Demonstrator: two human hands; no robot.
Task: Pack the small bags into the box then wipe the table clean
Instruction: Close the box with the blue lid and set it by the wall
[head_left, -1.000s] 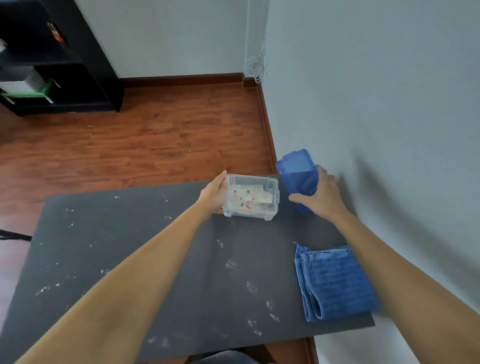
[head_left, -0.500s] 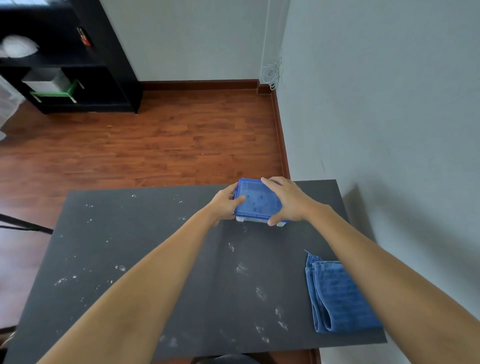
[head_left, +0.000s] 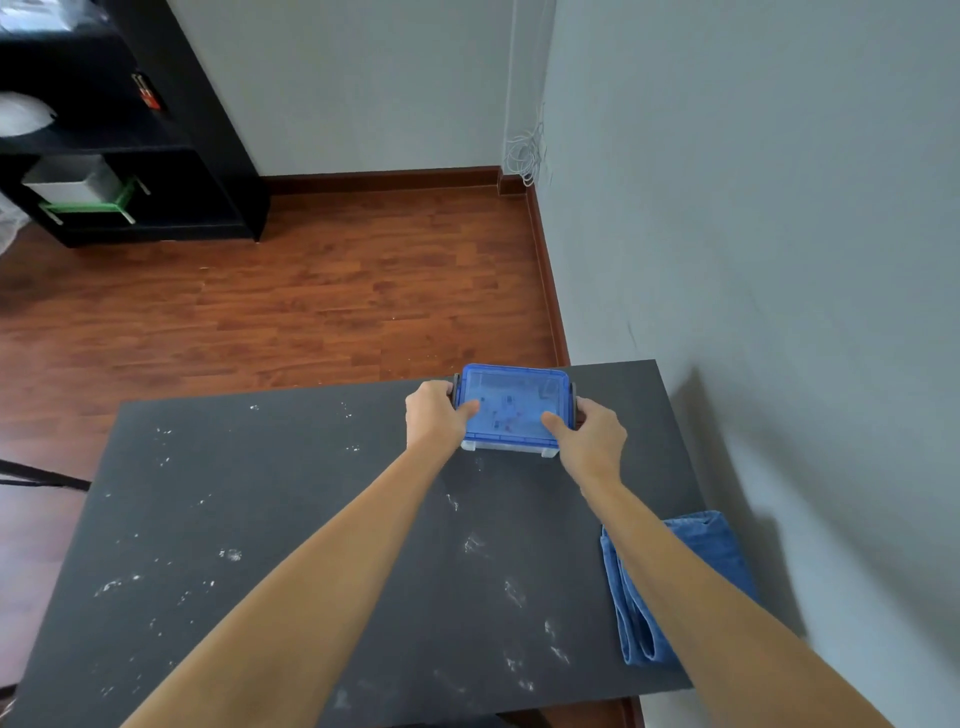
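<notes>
Clear storage box (head_left: 511, 448) with its blue lid (head_left: 514, 408) on sits at the far edge of the dusty dark surface (head_left: 291, 519). Left hand (head_left: 434, 418) and right hand (head_left: 592, 434) grip its 2 ends, fingers clenched on the side latches, thumbs on the lid. Pressing both latches evenly should seat it. A folded blue cloth (head_left: 675, 587) lies near right.

I see black shelf unit (head_left: 130, 156) on wood floor (head_left: 311, 301), far left of wall corner. White cable coil (head_left: 524, 156) hangs in that corner, right of shelf unit.
</notes>
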